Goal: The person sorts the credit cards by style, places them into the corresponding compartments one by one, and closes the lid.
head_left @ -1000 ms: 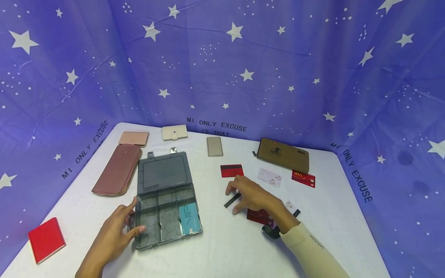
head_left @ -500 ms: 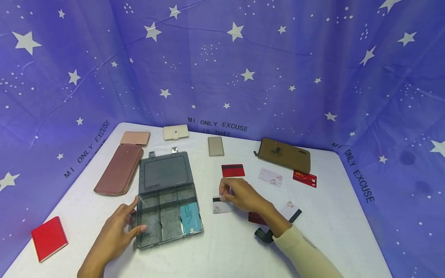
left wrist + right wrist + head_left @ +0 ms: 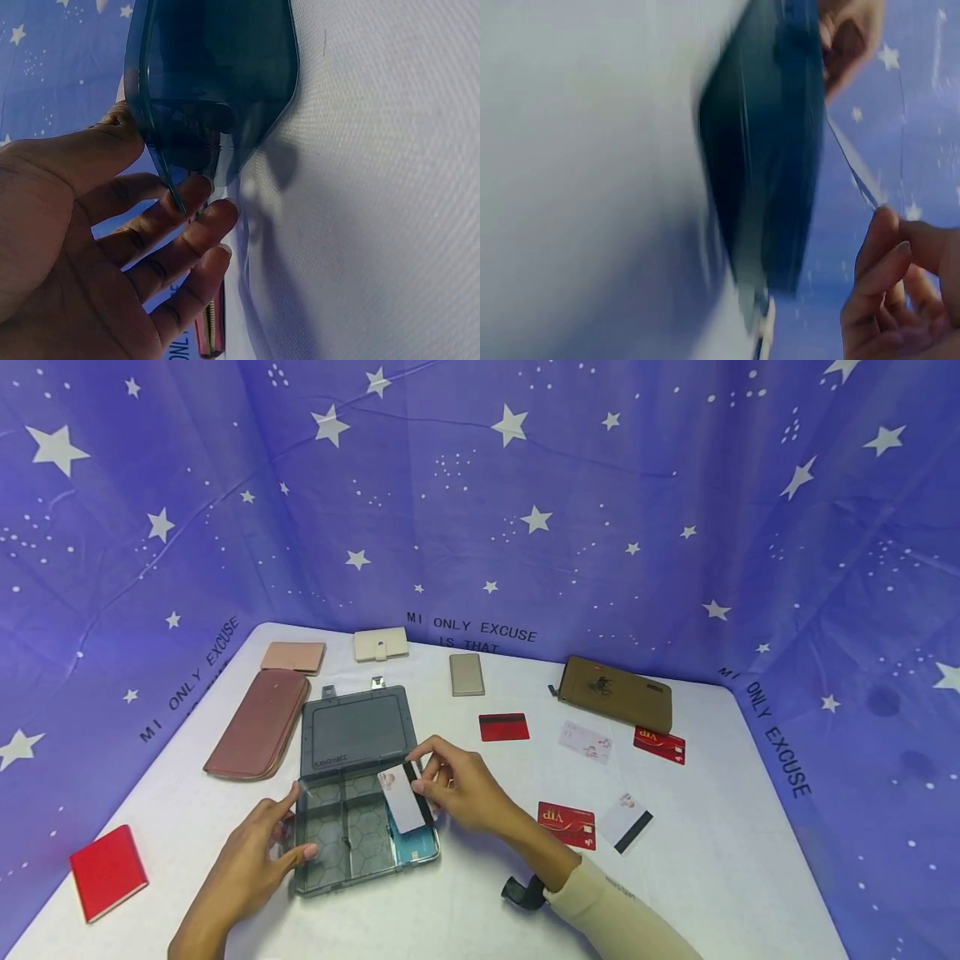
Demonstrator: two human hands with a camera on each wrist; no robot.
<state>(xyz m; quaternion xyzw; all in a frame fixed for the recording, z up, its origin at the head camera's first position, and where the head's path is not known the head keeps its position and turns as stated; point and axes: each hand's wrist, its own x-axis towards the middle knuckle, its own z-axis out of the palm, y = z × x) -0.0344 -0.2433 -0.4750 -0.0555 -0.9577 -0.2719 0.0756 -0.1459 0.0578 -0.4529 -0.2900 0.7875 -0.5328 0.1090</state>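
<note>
A translucent grey compartment box lies on the table with its lid folded back. My left hand holds the box by its left side, thumb over the rim and fingers along the outer wall; the left wrist view shows this wall close up. Between thumb and fingertips, my right hand pinches a white card with a black stripe. That card is tilted over the right-hand compartments, partly covering a blue card in the box. Edge-on, the white card shows thin in the right wrist view.
Red cards and pale cards lie loose to the right. A brown wallet sits behind them. Left of the box are a maroon wallet and a red notebook. Small card holders line the back, before a starred curtain.
My right hand has picked up the striped white card from the table and carried it left over the box. My left hand has stayed at the box's side.
</note>
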